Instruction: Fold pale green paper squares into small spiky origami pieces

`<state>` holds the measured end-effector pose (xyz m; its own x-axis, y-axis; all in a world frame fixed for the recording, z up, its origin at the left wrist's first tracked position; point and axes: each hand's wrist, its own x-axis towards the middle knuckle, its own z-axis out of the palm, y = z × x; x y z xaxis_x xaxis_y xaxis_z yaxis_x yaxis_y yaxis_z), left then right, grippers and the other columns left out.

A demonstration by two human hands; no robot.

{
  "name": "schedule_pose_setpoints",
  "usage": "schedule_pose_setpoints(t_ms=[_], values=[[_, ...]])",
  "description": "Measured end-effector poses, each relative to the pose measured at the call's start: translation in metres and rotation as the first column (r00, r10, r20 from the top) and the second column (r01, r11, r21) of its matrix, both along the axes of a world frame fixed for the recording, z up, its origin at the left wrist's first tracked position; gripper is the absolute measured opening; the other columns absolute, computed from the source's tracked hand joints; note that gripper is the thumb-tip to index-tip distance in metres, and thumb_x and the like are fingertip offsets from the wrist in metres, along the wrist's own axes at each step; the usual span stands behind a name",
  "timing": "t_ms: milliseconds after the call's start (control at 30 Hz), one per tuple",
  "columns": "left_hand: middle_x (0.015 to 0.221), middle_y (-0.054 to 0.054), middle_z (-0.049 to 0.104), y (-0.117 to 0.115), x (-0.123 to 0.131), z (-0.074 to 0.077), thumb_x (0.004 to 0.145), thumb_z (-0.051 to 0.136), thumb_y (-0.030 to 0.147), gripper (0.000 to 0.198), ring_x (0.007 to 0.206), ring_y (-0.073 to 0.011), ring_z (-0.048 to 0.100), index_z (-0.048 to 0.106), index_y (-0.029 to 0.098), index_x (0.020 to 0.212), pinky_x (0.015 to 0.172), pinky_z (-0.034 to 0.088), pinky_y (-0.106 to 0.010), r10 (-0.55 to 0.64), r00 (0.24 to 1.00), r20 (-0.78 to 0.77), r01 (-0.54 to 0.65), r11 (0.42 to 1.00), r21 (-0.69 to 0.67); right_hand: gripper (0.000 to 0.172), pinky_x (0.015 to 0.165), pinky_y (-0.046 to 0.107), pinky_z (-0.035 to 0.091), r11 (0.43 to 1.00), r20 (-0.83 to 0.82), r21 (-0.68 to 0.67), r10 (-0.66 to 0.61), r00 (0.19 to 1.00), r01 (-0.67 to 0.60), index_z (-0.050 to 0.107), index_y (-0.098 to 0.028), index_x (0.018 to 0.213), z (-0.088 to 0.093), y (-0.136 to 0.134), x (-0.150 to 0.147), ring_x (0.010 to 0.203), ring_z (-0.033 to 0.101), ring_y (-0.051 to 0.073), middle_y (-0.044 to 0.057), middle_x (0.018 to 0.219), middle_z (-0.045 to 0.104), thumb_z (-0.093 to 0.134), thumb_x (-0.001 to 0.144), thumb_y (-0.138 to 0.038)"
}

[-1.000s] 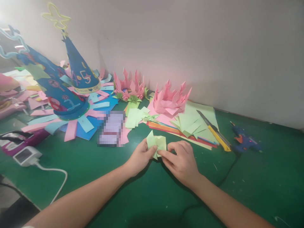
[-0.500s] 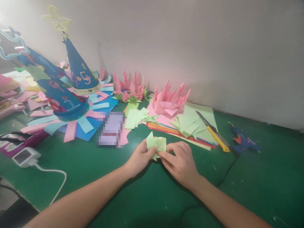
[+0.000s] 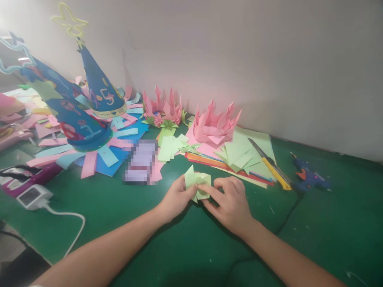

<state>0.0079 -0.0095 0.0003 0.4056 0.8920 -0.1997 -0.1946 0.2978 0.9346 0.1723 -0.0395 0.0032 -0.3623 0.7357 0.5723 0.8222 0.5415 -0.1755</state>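
Observation:
A small piece of folded light green paper (image 3: 202, 180) is held above the green table, with one pointed flap standing up on its left. My left hand (image 3: 177, 196) pinches it from the left, thumb on the front. From the other side my right hand (image 3: 229, 203) grips its right part, the index finger lying across the front and the other fingertips partly hidden behind the paper. Beyond my hands lie loose light green paper squares (image 3: 237, 155) on a stack of coloured sheets (image 3: 209, 162).
Pink paper crowns (image 3: 214, 127) stand near the wall. A yellow utility knife (image 3: 277, 173) and a blue glue gun (image 3: 311, 175) lie to the right. Blue cone hats (image 3: 100, 85), a phone (image 3: 140, 161) and a white-corded plug (image 3: 34, 197) are on the left.
My right index finger has moved a little up and onto the front of the green paper, whose right part has opened slightly. My left hand keeps its hold.

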Motion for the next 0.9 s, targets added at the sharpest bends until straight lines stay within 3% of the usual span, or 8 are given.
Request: schedule_pose_setpoints(t_ms=[200,400,700,900], values=[[0.1,-0.007,0.065,0.0015,-0.0012,-0.0032,0.076,0.065,0.033,0.045,0.088,-0.0168,0.057,0.053,0.014,0.115,0.077,0.043,-0.026,-0.005,0.999,0.041,0.007,0.998,-0.054,0.016,0.073,0.033,0.032,1.0,0.019,0.007,0.0,1.0,-0.001,0.07,-0.025,0.093,0.0015,0.002,0.0013,0.074,0.043,0.017,0.002,0.075,0.047,0.057,0.084,-0.026],[0.083,-0.002,0.064,0.0012,-0.0013,-0.0008,0.074,0.067,0.031,0.043,0.07,-0.0127,0.056,0.055,0.015,0.112,0.064,0.041,-0.023,-0.007,0.997,0.074,0.017,0.991,-0.13,0.015,0.072,0.032,0.032,0.998,0.009,0.051,0.027,1.0,-0.028,0.071,-0.025,0.092,0.0004,0.0025,0.0027,0.073,0.043,0.016,0.002,0.073,0.049,0.058,0.085,-0.025],[0.085,-0.002,0.063,0.0026,-0.0019,-0.0037,0.073,0.07,0.031,0.044,0.074,-0.0127,0.056,0.054,0.015,0.111,0.067,0.043,-0.025,0.001,0.981,0.196,0.039,0.979,-0.199,0.017,0.072,0.032,0.031,0.996,0.012,0.066,0.053,0.999,-0.054,0.07,-0.026,0.095,0.0028,0.0024,0.0028,0.073,0.041,0.017,0.002,0.072,0.051,0.055,0.087,-0.021],[0.088,-0.003,0.062,0.0022,-0.0022,-0.0063,0.074,0.069,0.034,0.047,0.078,-0.0143,0.055,0.052,0.016,0.114,0.07,0.041,-0.026,-0.013,0.988,0.157,0.042,0.982,-0.183,0.017,0.071,0.031,0.03,0.991,0.035,0.116,0.063,0.997,-0.067,0.07,-0.025,0.091,0.0051,0.0022,0.0009,0.072,0.04,0.016,0.002,0.07,0.052,0.054,0.087,-0.018]])
